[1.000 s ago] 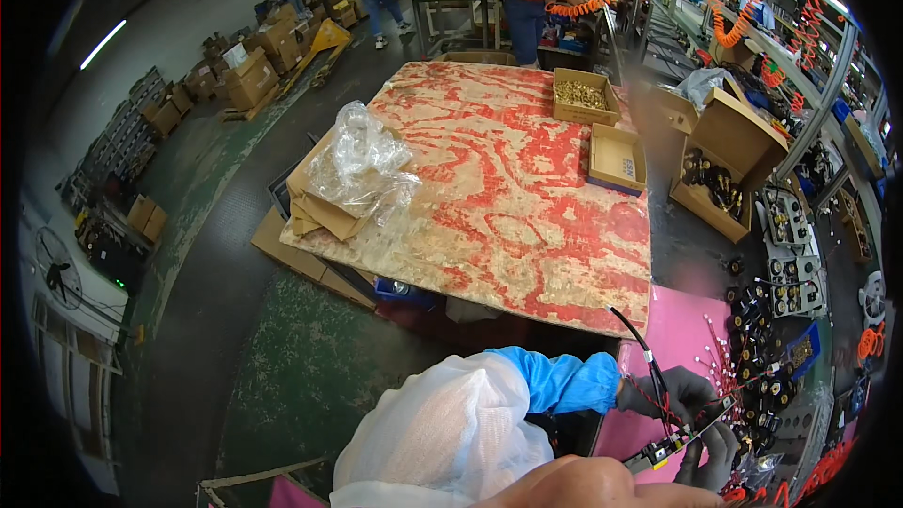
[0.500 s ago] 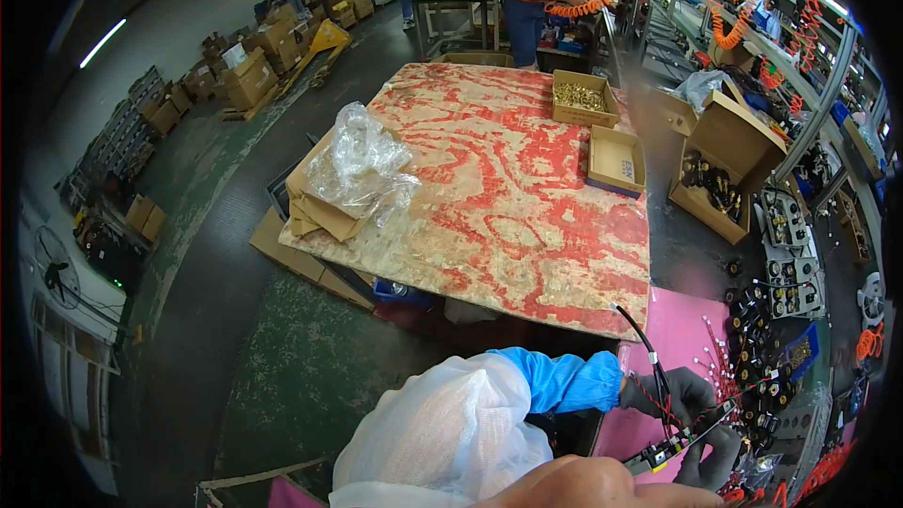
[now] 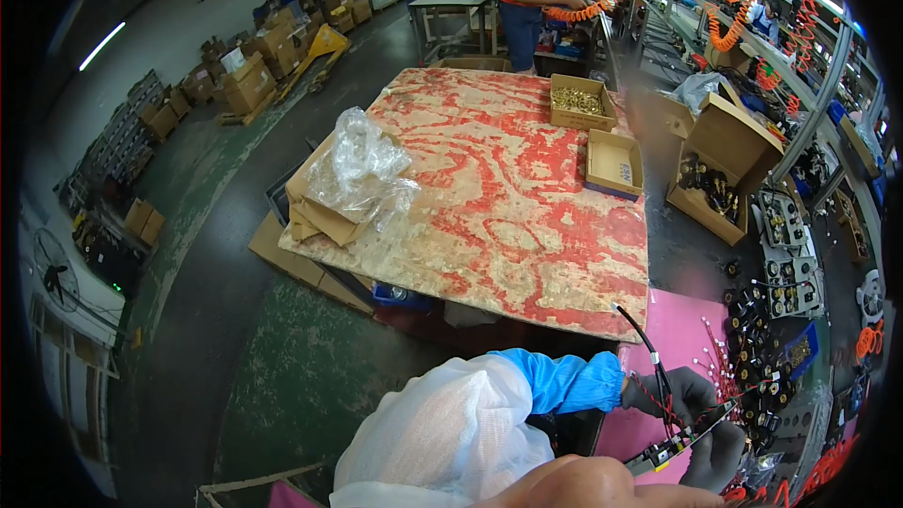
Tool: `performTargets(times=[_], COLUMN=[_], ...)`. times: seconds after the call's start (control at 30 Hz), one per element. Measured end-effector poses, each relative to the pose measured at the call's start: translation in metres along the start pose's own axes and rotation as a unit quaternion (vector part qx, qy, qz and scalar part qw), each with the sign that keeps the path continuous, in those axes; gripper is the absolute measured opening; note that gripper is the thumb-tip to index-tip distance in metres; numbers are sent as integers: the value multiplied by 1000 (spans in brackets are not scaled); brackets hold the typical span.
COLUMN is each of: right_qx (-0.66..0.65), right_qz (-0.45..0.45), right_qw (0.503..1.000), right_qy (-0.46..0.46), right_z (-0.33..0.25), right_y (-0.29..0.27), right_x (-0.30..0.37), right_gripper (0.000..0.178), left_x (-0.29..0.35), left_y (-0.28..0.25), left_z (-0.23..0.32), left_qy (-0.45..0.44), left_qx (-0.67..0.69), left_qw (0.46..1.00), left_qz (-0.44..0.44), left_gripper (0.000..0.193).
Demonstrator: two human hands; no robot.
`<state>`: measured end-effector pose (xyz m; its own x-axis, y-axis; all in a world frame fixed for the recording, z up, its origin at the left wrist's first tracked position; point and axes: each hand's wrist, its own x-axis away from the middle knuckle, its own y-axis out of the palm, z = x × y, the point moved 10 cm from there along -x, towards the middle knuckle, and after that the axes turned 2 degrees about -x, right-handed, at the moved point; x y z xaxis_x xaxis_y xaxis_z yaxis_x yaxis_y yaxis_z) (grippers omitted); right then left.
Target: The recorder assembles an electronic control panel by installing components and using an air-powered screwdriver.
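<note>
Left grey-gloved hand [image 3: 682, 397] is gripping a narrow black strip-shaped assembly [image 3: 649, 459], fingers bent closed on it; right grey-gloved hand [image 3: 720, 456] is curling at its lower side, fingertips hidden, closure can't tell. Assembly is slanting over the pink flat mat [image 3: 675, 325], showing small yellow and green spots, trailing thin red-and-dark wires [image 3: 666, 406] and a thick black cable [image 3: 645, 339]. Black round parts [image 3: 746, 357] are lying right of mat.

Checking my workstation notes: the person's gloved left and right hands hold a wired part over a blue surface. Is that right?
The surface is pink, not blue, as the head view shows; the gloved left hand and right hand do hold the wired part over it.
</note>
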<state>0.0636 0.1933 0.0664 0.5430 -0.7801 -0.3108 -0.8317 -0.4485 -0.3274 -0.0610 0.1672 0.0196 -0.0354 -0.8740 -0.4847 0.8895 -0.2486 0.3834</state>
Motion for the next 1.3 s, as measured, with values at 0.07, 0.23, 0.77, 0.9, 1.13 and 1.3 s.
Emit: performTargets(times=[0.07, 0.23, 0.77, 0.9, 1.13, 1.3], right_qx=[-8, 36, 131, 125, 129, 235], right_qz=[-35, -21, 5, 2, 88, 136], right_qw=[999, 997, 991, 988, 987, 962], right_qy=[34, 71, -40, 92, -29, 1], right_z=[-2, -19, -66, -34, -54, -44], right_y=[5, 4, 9, 1, -7, -2], right_x=[-5, -6, -4, -6, 9, 10], right_gripper=[14, 12, 23, 21, 28, 28], left_x=[1, 1, 0, 0, 0, 0], left_y=[0, 5, -9, 0, 1, 1], left_z=[-1, 3, 7, -3, -2, 2], left_qy=[0, 10, -23, -79, -65, -80], left_qx=[-3, -15, -131, -40, -95, -146], left_qw=[1000, 1000, 991, 996, 993, 986], left_qz=[5, -6, -20, -15, 6, 28], left_gripper=[40, 40, 36, 43, 39, 38])
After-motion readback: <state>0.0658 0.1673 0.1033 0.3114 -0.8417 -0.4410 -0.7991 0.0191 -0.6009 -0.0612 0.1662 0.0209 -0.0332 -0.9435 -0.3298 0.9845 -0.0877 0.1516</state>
